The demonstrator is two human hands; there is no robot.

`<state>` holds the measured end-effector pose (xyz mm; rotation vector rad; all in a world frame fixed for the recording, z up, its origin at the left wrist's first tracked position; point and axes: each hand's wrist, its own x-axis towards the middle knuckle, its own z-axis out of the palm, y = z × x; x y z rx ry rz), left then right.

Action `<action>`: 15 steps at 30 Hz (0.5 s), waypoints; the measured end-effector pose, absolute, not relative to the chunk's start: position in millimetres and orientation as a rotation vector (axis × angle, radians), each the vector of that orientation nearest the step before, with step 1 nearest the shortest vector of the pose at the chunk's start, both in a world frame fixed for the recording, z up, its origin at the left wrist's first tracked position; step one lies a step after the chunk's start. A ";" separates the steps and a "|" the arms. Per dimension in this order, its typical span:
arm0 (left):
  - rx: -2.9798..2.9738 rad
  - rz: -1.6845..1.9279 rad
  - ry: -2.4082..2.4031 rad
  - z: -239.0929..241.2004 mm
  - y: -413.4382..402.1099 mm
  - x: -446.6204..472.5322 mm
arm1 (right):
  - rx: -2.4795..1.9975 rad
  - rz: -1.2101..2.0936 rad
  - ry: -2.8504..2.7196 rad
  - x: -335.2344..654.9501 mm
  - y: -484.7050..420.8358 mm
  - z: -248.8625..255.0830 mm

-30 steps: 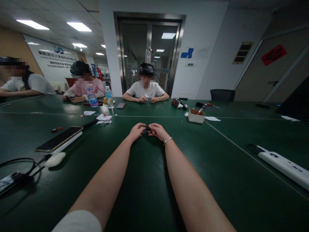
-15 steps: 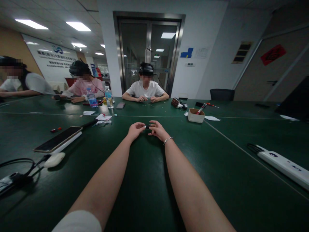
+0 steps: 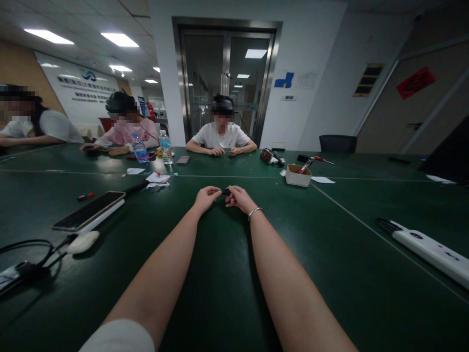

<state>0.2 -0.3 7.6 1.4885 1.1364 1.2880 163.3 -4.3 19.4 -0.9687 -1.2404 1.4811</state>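
Observation:
Both arms reach forward over the dark green table (image 3: 220, 274). A small black object (image 3: 226, 192), too small to identify, is between my two hands. My right hand (image 3: 240, 198) pinches it between thumb and fingers; a silver bracelet (image 3: 255, 212) circles that wrist. The fingers of my left hand (image 3: 207, 199) are pressed together at the object's left end. Whether the left fingertips grip a separate small piece or the same object I cannot make out.
At left lie a phone (image 3: 90, 210) on a white block, a white charger (image 3: 83, 242) with cables and a small red-black piece (image 3: 85, 196). Bottles (image 3: 165, 149), a small box (image 3: 298, 177) and papers stand farther off. A power strip (image 3: 432, 249) lies right. Several people sit opposite.
My right fingers have closed in around the black object, and its shiny left end is less visible. My left hand has barely moved.

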 end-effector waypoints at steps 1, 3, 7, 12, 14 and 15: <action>1.486 1.289 1.147 7.6 -0.4 0.3 | -0.958 1.476 -1.253 163.4 -4.6 19.6; 1.479 1.293 1.163 7.2 -0.1 0.5 | -0.917 1.469 -1.256 163.8 -5.2 20.1; 1.487 1.288 1.152 6.0 0.9 1.1 | -0.947 1.484 -1.237 164.0 -5.4 20.7; 1.499 1.282 1.169 7.1 0.2 1.2 | -0.933 1.460 -1.270 163.5 -4.6 20.3; 1.500 1.278 1.177 8.2 -0.6 1.3 | -0.943 1.461 -1.239 163.6 -3.9 19.6; 1.499 1.276 1.176 8.6 -0.9 1.4 | -0.953 1.469 -1.233 163.8 -3.5 19.2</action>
